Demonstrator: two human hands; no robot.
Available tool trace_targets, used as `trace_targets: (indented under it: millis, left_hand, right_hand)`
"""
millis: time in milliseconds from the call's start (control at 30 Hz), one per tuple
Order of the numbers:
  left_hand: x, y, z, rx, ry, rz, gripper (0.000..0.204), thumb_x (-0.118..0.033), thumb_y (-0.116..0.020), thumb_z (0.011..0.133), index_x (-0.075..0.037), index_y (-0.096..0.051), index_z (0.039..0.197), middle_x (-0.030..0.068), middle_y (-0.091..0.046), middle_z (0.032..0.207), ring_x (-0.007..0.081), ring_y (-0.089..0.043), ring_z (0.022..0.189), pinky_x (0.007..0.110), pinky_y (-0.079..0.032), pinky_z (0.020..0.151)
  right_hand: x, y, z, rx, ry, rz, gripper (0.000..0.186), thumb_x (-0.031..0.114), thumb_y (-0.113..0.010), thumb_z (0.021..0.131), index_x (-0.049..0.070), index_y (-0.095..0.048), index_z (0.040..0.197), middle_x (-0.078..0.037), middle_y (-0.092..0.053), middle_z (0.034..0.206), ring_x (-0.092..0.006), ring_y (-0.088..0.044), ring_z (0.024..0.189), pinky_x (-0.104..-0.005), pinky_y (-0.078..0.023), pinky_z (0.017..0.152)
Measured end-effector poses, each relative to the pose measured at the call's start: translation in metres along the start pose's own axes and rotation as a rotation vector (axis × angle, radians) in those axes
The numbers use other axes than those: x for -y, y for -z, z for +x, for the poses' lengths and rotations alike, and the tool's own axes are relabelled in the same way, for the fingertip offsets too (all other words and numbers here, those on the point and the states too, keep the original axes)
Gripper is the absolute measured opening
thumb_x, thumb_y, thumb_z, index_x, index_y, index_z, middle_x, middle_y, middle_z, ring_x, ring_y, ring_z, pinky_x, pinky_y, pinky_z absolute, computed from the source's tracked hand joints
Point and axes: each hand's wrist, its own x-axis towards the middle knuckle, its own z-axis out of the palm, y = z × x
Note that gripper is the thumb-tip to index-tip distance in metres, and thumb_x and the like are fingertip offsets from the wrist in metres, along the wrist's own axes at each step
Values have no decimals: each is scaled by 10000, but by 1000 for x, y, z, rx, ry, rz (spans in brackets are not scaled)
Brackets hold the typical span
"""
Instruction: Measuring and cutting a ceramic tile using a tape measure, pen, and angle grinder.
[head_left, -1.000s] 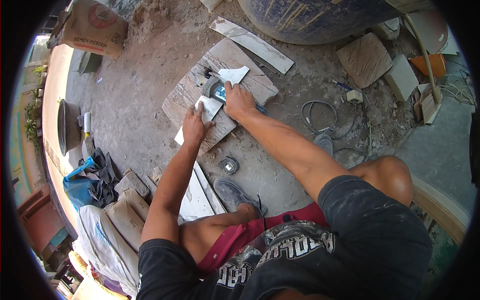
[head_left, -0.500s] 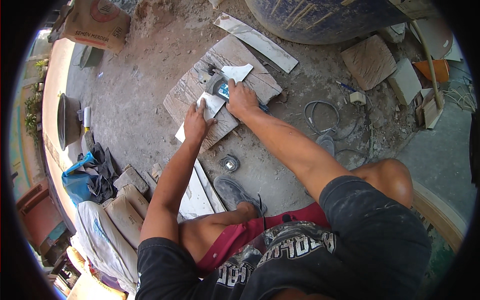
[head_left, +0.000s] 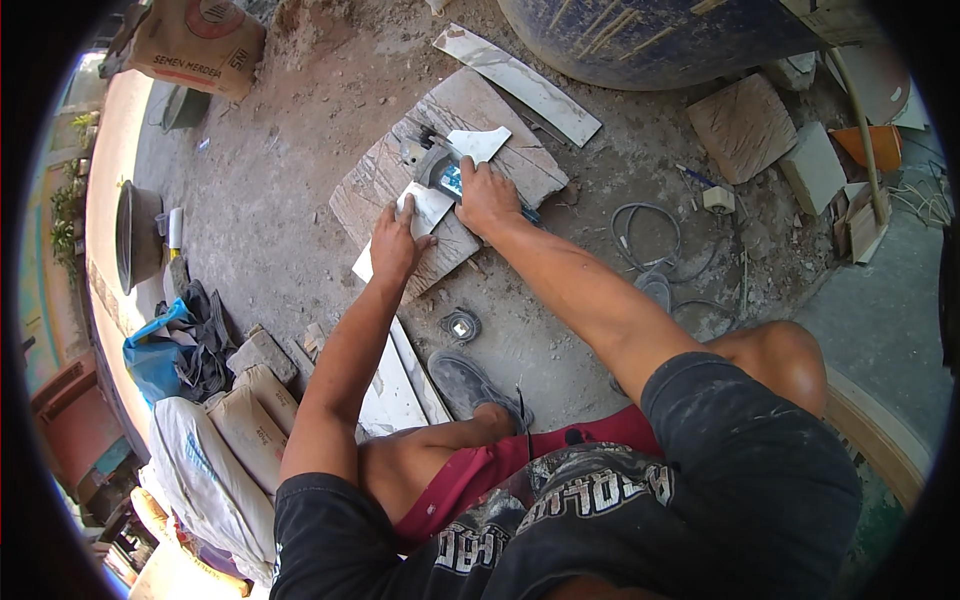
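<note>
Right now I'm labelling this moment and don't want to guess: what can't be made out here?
In the head view:
Grinder: its grip is hidden by the right hand; too small to tell whether it is running.
Tile: partly covered by the left hand.
Drum: cut off by the upper edge.
Right shoe: partly hidden behind the right forearm.

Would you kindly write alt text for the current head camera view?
A person's right hand has its grip on a blue and grey power tool, while the left hand rests, fingers spread, on a white tile piece on a scored slab. A second white piece lies on the slab beyond the tool.
</note>
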Motion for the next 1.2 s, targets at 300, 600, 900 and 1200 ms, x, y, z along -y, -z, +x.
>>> trace_targets:
  millis: [300, 600, 900, 1200]
  left_hand:
    - [2, -2, 0, -16, -5, 5, 973, -334, -892, 706, -135, -425, 1535, 265, -474, 1479, 415, -492, 1340, 439, -413, 1124]
    - [4, -3, 0, -17, -5, 3, 973, -346, -893, 701, -137, -430, 1532, 257, -483, 1473, 414, -498, 1334, 439, -420, 1116]
    - [2, -3, 0, -24, -3, 2, 976, -346, -897, 693, -142, -435, 1528, 256, -478, 1480, 413, -505, 1329, 438, -427, 1111]
    - [3, -2, 0, -12, -12, 9, 973, -339, -891, 707, -139, -422, 1535, 260, -471, 1483, 415, -511, 1321, 438, -432, 1104]
  right_hand:
    - [3, 3, 0, 19, -6, 4, 648, 201, -770, 779, 34, -429, 1304, -222, -615, 1156, -404, -656, 1082, -502, -547, 903]
    - [4, 5, 0, 24, -9, 11, 644, 205, -773, 777, 33, -430, 1295, -225, -613, 1152, -410, -654, 1081, -501, -545, 909]
    - [4, 2, -1, 10, -8, -4, 664, 210, -773, 781, 30, -425, 1317, -224, -607, 1160, -412, -654, 1072, -498, -543, 913]
    - [6, 9, -1, 55, -4, -34, 665, 210, -733, 831, 29, -422, 1390, -208, -612, 1205, -371, -665, 1083, -473, -548, 901]
